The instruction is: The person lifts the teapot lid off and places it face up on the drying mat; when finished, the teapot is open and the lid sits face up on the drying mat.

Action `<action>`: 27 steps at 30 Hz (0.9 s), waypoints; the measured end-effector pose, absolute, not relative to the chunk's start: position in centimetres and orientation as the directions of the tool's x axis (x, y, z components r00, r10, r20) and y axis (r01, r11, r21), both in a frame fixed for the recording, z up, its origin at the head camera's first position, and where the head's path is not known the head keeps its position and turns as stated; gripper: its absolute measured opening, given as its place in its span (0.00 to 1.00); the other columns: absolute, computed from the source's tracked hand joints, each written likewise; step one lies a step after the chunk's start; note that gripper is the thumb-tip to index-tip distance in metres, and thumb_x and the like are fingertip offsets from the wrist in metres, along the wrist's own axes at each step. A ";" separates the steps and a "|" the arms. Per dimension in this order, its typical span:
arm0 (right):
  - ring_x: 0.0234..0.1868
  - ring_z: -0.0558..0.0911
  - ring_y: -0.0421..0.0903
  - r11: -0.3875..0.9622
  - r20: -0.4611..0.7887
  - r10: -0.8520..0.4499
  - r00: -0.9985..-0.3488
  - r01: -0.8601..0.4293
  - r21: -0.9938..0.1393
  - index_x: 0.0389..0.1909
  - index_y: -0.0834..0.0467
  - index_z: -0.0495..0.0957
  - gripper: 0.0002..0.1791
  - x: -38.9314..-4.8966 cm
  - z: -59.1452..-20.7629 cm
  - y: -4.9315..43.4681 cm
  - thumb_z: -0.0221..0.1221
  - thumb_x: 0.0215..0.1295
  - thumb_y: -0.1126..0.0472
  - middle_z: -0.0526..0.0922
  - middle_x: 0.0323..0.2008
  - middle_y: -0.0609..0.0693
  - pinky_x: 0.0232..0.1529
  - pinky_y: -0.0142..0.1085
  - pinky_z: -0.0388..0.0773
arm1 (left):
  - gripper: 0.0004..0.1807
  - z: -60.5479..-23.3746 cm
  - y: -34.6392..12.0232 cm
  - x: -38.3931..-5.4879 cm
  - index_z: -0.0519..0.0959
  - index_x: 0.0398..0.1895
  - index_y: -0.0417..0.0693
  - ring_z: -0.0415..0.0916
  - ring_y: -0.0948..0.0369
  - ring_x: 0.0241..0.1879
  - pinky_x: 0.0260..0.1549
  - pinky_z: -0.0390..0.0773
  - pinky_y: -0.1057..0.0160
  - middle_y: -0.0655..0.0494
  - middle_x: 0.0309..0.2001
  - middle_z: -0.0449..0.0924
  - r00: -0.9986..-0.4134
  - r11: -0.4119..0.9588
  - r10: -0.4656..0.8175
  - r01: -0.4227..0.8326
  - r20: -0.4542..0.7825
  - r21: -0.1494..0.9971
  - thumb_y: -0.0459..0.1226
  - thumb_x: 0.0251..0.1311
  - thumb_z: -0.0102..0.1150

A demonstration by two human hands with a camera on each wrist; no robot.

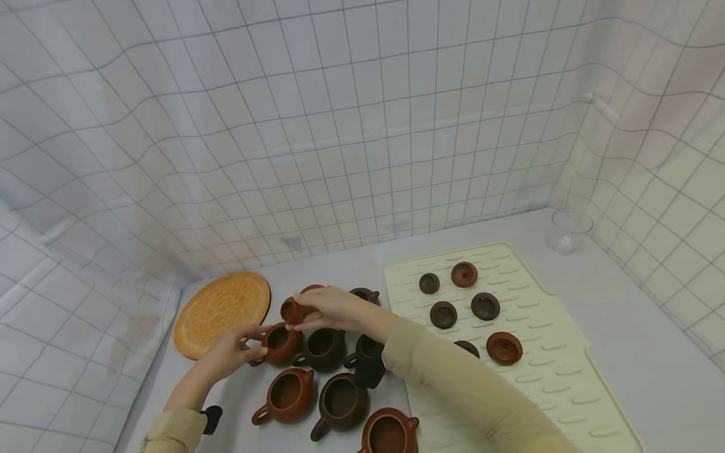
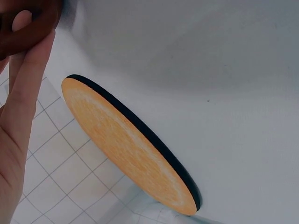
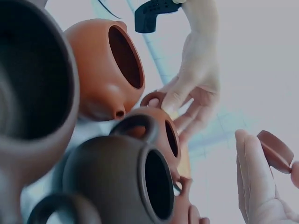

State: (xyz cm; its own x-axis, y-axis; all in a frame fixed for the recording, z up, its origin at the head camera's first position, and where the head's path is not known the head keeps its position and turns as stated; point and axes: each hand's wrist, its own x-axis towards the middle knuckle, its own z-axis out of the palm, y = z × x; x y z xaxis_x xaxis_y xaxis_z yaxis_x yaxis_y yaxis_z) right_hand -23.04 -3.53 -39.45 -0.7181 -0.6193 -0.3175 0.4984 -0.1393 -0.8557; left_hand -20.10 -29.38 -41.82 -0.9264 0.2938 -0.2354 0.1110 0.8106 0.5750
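My left hand (image 1: pixel 229 355) holds a small reddish-brown teapot (image 1: pixel 287 353) by its handle (image 2: pixel 35 35); the pot stands upright with its round mouth uncovered. Just above and behind that pot, my right hand (image 1: pixel 334 307) pinches a small reddish-brown teapot lid (image 1: pixel 291 311) between thumb and fingers. The lid (image 3: pixel 275 151) is tilted on edge and apart from the pot, as the right wrist view shows. Beside the held pot stands a dark brown teapot (image 1: pixel 325 362). The right hand and forearm partly cover the pots farther back.
Nearer stand an orange-brown teapot (image 1: pixel 294 409), a dark one (image 1: pixel 345 418) and another reddish one (image 1: pixel 396 412), all lidless. Several lids, including a red one (image 1: pixel 504 348), lie on a cream ribbed mat (image 1: pixel 555 365). An orange-slice round mat (image 1: pixel 223 311) lies left; a clear glass (image 1: pixel 566 236) stands back right.
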 end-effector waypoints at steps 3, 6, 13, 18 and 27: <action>0.59 0.80 0.60 -0.125 -0.316 -0.601 -0.734 0.477 -0.870 0.68 0.68 0.64 0.25 -23.2 -39.2 -2.0 0.49 0.77 0.58 0.79 0.56 0.66 0.61 0.44 0.75 | 0.27 -42.0 -29.6 -20.2 0.75 0.62 0.37 0.83 0.56 0.37 0.33 0.80 0.59 0.36 0.51 0.80 -0.926 0.811 0.295 0.113 -0.234 0.574 0.36 0.60 0.67; 0.61 0.77 0.61 -0.120 -0.318 -0.566 -0.760 0.458 -0.881 0.69 0.69 0.63 0.25 -23.4 -38.9 0.4 0.48 0.78 0.59 0.75 0.61 0.69 0.61 0.44 0.76 | 0.26 -42.1 -29.7 -20.3 0.75 0.61 0.37 0.83 0.56 0.37 0.32 0.79 0.61 0.36 0.50 0.81 -0.926 0.805 0.300 0.117 -0.229 0.581 0.35 0.59 0.67; 0.53 0.83 0.47 -0.140 -0.285 -0.431 -0.856 0.376 -0.916 0.69 0.73 0.59 0.25 -23.7 -38.7 10.3 0.44 0.78 0.64 0.76 0.57 0.62 0.61 0.38 0.76 | 0.27 -42.0 -29.8 -20.3 0.76 0.61 0.38 0.81 0.58 0.36 0.32 0.79 0.60 0.37 0.50 0.81 -0.924 0.804 0.306 0.121 -0.231 0.582 0.38 0.59 0.67; 0.43 0.84 0.36 -0.175 -0.280 -0.296 -0.913 0.340 -0.924 0.67 0.71 0.61 0.22 -23.6 -39.5 18.6 0.45 0.78 0.63 0.82 0.42 0.45 0.54 0.29 0.79 | 0.26 -41.8 -29.4 -20.1 0.76 0.61 0.39 0.80 0.59 0.35 0.31 0.77 0.62 0.37 0.50 0.81 -0.925 0.809 0.308 0.132 -0.221 0.573 0.37 0.59 0.67; 0.42 0.85 0.36 -0.337 -0.267 -0.183 -0.946 0.315 -0.887 0.40 0.51 0.79 0.12 -22.6 -41.6 28.5 0.45 0.78 0.63 0.84 0.38 0.44 0.50 0.27 0.80 | 0.25 -41.5 -29.2 -19.8 0.76 0.60 0.36 0.81 0.58 0.35 0.30 0.78 0.63 0.35 0.50 0.81 -0.919 0.794 0.338 0.162 -0.204 0.586 0.36 0.59 0.67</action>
State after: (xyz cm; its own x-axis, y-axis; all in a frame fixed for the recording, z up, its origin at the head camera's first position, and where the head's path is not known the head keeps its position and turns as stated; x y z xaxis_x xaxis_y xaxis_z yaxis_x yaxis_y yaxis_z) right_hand -22.58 28.46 -41.57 -0.9462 -0.1830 -0.2668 0.3153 -0.3368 -0.8872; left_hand -19.76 -29.18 -41.51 -0.9187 0.3380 -0.2044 0.1617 0.7938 0.5862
